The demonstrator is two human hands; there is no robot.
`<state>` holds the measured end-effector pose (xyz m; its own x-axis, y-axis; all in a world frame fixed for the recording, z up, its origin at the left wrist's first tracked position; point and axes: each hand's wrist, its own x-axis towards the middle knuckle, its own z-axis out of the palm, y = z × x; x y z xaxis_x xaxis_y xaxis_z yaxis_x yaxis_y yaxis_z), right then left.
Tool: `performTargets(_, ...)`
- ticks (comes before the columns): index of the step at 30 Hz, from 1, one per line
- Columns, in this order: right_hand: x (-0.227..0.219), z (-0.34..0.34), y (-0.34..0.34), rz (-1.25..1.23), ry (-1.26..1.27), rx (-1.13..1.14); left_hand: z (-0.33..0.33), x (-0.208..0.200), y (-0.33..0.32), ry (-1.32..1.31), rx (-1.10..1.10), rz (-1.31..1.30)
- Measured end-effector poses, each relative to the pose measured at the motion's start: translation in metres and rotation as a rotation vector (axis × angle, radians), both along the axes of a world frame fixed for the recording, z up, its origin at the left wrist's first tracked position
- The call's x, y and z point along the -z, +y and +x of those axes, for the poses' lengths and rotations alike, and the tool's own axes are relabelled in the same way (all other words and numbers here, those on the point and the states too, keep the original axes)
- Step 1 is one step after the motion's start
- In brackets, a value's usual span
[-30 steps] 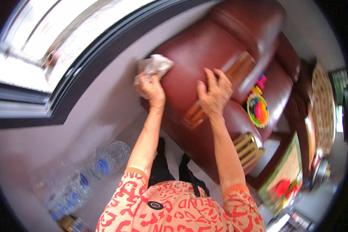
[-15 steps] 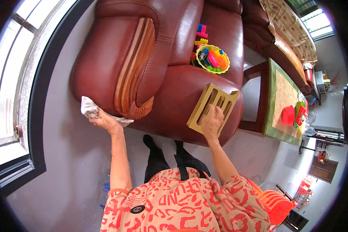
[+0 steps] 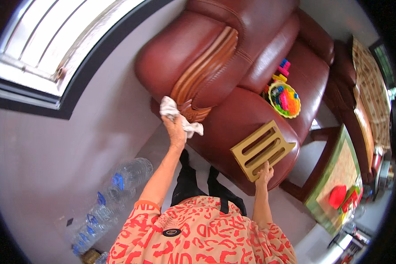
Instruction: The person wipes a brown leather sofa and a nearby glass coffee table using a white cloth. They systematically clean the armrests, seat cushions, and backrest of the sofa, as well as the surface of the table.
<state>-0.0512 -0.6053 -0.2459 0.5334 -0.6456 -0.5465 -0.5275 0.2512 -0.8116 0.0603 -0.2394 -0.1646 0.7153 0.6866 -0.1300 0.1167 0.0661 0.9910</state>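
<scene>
My left hand point(image 3: 175, 131) is closed around a crumpled white cloth point(image 3: 168, 107). That cloth lies against the front end of the sofa's armrest, by the carved wooden trim point(image 3: 202, 70). My right hand point(image 3: 264, 175) grips the near edge of a gold-coloured rack point(image 3: 239, 161) with long slots, one finger stretched over its rim. The rack is on the dark red leather sofa's seat point(image 3: 224, 119), close to the front corner. Behind it, a yellow scalloped basket point(image 3: 273, 108) full of colourful toy bricks stands on the seat.
Several large clear plastic bottles with blue caps point(image 3: 134, 171) line the wall at left, below a black-framed window point(image 3: 66, 103). To the right stands a green-edged table point(image 3: 317, 193) bearing a red bowl-like object point(image 3: 337, 196). Loose toy bricks point(image 3: 284, 67) lie behind the basket.
My view has swung, bringing the bottles into sight. My left hand and the cloth are now up by the wooden trim. My right hand has shifted from over the rack to its near edge.
</scene>
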Motion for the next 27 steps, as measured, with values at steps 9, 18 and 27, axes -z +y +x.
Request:
performTargets(9,-0.115,0.027,0.048,-0.159,-0.316,-0.197,-0.088,0.033,-0.009,0.498,0.811,-0.156)
performTargets(18,-0.237,0.141,0.191,0.001,-0.575,-0.292,-0.107,0.023,0.07,0.507,0.792,-0.258)
performTargets(27,-0.26,0.266,0.361,-0.121,-0.588,-0.359,-0.099,0.011,0.15,0.427,0.643,-0.374)
